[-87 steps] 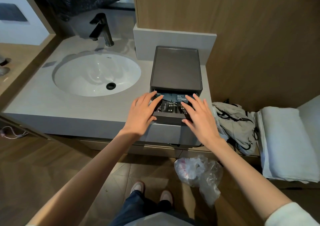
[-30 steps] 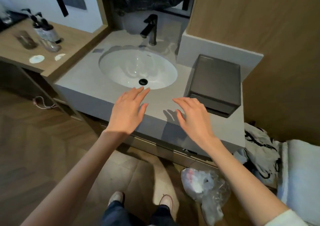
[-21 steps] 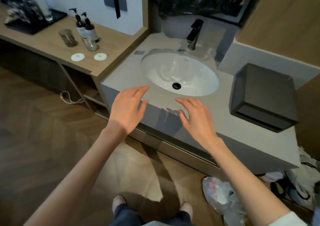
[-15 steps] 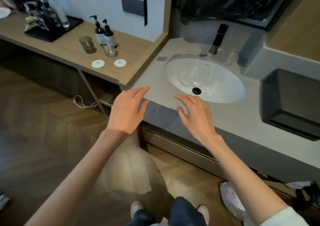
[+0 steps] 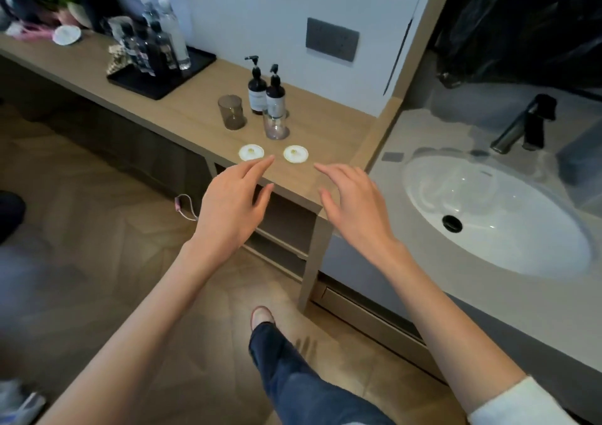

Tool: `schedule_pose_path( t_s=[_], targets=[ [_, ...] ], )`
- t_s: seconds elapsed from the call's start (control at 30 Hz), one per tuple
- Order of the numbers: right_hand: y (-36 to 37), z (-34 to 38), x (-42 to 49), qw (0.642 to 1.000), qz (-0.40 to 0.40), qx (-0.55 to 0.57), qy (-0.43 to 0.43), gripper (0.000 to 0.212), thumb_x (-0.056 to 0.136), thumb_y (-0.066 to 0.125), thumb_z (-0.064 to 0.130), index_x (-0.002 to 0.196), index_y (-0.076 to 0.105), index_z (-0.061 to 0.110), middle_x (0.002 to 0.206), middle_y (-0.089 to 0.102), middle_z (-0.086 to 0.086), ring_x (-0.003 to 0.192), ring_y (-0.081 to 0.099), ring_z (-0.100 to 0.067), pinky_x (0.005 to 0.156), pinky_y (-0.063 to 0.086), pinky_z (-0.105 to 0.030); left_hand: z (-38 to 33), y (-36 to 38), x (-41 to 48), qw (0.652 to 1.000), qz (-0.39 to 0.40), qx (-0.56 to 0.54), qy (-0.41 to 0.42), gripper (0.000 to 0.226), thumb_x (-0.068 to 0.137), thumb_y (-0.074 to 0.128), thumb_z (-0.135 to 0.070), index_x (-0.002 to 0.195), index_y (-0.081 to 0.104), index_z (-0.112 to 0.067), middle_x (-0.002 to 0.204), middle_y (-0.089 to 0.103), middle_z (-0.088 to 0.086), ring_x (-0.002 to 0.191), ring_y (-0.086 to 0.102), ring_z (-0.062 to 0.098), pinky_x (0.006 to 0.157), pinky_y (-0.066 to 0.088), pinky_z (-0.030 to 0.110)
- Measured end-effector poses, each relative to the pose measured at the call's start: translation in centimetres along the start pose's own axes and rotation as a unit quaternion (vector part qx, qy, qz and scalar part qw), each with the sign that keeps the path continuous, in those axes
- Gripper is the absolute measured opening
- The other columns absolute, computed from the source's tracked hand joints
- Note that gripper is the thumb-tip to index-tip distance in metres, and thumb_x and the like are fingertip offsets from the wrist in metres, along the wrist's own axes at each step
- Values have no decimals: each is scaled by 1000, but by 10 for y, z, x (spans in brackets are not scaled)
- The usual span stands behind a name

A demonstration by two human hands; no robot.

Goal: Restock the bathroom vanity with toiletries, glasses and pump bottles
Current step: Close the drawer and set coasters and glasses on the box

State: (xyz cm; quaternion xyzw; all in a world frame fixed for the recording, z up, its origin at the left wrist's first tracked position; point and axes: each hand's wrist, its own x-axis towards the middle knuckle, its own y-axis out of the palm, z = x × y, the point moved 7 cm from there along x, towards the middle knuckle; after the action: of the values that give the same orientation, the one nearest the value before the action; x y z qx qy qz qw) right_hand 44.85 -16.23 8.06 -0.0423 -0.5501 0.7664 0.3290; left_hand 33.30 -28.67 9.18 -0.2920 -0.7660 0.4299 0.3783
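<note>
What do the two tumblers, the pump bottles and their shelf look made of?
Grey tumbler: smoke-tinted, see-through, glass or clear plastic. Clear tumbler: same, untinted, with bright glints. Pump bottles: dark glossy bodies, pale labels; plastic or dark glass. Shelf: matt light wood or wood-look laminate, grain visible.

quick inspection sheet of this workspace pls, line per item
surface: light wooden counter, beside a grey stone vanity top
job's things: two dark pump bottles, smoky glass tumbler, clear glass tumbler, two white round discs, all on the counter
clutter: black tray of bottles
grippers: left hand, right hand open, empty, over the counter's near edge
cables: pink cord below the counter
surroundings: white oval sink, dark tap, grey wall plate
</note>
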Motion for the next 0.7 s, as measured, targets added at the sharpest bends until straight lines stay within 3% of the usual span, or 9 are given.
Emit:
schedule_pose_path(
  t_s=[0.3, 0.5, 0.7],
  targets=[
    [83, 17, 161, 997, 16, 61, 45, 44, 92, 55, 24, 135, 47, 25, 133, 52, 8, 120, 45, -12, 94, 35, -24, 122, 16, 145, 1000, 4, -1, 6, 50, 94, 52, -30, 141, 38, -22, 138, 50, 1, 123, 50, 17, 96, 43, 29],
    [123, 2, 238, 990, 13, 80, 115, 53, 90, 59, 24, 139, 40, 23, 143, 41, 4, 124, 42, -18, 97, 36, -28, 194, 32, 206, 999, 19, -26, -23, 59, 94, 51, -31, 146, 26, -22, 149, 35, 2, 131, 41, 18, 96, 44, 31],
    [176, -34, 279, 974, 31, 49, 219, 59, 89, 59, 25, 142, 34, 20, 147, 36, 0, 130, 38, -24, 103, 37, -39, 260, 73, 257, 996, 79, -42, -21, 58, 93, 53, -29, 145, 30, -19, 146, 39, 5, 131, 41, 20, 99, 44, 35]
  ],
)
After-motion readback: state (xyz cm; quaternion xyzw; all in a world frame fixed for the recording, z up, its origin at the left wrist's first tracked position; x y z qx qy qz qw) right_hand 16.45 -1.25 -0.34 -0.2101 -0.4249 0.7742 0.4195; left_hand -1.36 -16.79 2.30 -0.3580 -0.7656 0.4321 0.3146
